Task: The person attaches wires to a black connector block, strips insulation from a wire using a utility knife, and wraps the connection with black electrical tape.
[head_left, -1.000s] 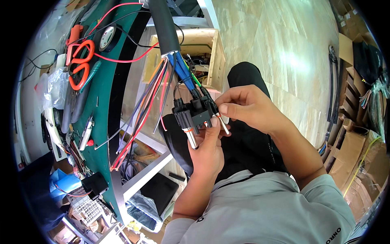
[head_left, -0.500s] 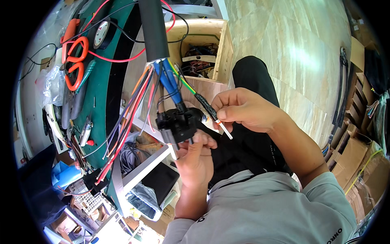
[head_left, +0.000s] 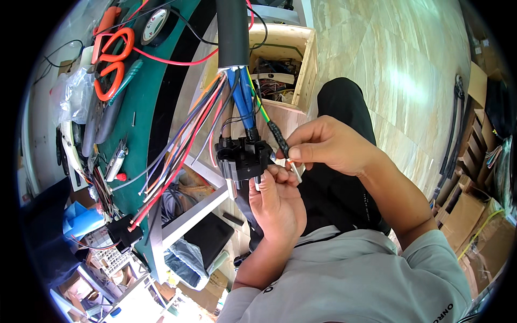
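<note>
A thick black cable [head_left: 233, 35] hangs down from the top, its end split into separate wires. Two blue-sleeved wires [head_left: 242, 102] run into a black plastic connector housing [head_left: 243, 160], and metal pins stick out below it. My left hand [head_left: 280, 202] grips this housing from underneath, thumb by a pin and the other fingers curled behind, partly hidden. Between thumb and forefinger, my right hand [head_left: 328, 145] pinches a yellow-green wire [head_left: 265, 112] near its black-wrapped end. That wire's bare metal pin [head_left: 295, 172] points down beside the housing. Several thin coloured wires [head_left: 186, 148] fan out leftward.
On the green bench mat [head_left: 156, 70] at left lie orange-handled scissors [head_left: 117, 67], a roll of tape [head_left: 156, 27] and a small bottle [head_left: 116, 164]. A wooden box [head_left: 306, 70] of wire scraps stands beyond the cable. Cardboard [head_left: 458, 215] is stacked at right.
The cable and connector have shifted right, with my left hand moving along. The yellow-green wire's pin is now closer to the housing and to my left fingers, still pinched in my right hand.
</note>
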`<state>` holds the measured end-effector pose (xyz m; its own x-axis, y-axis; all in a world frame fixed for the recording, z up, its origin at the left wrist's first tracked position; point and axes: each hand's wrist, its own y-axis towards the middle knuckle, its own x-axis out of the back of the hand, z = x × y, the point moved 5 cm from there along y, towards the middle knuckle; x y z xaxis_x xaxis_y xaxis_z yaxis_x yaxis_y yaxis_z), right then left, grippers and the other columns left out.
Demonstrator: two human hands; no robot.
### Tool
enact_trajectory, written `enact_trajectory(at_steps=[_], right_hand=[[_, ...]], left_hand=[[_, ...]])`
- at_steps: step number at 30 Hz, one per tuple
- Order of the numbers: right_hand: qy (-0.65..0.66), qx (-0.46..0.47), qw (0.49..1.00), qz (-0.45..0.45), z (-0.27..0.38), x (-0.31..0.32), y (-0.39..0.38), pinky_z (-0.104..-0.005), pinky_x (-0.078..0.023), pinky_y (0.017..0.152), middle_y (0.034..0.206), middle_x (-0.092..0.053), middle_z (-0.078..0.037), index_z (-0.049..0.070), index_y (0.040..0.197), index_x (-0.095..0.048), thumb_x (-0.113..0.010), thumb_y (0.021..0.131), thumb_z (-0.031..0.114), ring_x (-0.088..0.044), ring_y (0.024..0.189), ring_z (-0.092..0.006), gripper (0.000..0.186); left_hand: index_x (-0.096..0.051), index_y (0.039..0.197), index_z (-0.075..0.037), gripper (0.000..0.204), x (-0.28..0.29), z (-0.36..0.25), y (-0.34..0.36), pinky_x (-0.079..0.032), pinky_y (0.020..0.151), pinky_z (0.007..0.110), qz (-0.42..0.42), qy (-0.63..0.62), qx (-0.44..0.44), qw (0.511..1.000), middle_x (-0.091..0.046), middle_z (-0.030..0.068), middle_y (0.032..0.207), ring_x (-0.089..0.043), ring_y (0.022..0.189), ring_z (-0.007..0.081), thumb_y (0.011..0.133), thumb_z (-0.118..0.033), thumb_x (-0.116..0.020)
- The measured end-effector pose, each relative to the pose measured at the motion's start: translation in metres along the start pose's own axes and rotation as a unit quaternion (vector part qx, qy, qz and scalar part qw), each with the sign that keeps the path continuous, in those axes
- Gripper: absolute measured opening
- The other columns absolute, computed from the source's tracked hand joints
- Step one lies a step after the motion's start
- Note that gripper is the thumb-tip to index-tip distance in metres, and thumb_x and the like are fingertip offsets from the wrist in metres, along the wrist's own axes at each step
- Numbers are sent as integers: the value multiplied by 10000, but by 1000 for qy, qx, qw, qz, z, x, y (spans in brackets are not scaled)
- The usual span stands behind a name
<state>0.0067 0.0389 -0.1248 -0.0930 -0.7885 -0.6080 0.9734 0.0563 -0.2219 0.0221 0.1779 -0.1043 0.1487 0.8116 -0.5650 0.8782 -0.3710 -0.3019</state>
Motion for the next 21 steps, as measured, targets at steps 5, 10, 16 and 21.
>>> enact_trajectory(at_steps=[5,10,16,21], right_hand=[[3,37,999,-17,-3,6,-9,-247,-474,630,812,-658,-44,-36,958,-709,-714,865,178,-583,730,-96,233],[-19,41,999,-31,4,6,-15,-251,-469,670,802,-656,-34,-35,926,-709,-693,865,145,-581,756,-92,190],[-93,48,992,-76,14,10,-18,-247,-453,662,777,-643,-30,-44,873,-699,-663,848,113,-561,733,-82,163],[-109,33,989,-99,16,13,-17,-246,-445,632,732,-631,-31,-41,812,-683,-671,813,118,-555,701,-83,160]], left_hand=[[-567,1016,-88,163,-4,7,-1,-433,802,306,-13,0,26,1000,-580,7,939,-548,874,147,977,-245,-587],[-585,1060,-59,163,-11,17,0,-456,765,306,33,82,54,995,-635,30,953,-586,811,139,928,-125,-653],[-605,1045,-34,150,-6,18,6,-454,689,261,2,104,26,994,-643,45,914,-577,756,126,908,-57,-663],[-605,1046,-46,168,-8,17,7,-448,655,262,8,122,20,992,-644,42,903,-584,751,130,896,-58,-680]])
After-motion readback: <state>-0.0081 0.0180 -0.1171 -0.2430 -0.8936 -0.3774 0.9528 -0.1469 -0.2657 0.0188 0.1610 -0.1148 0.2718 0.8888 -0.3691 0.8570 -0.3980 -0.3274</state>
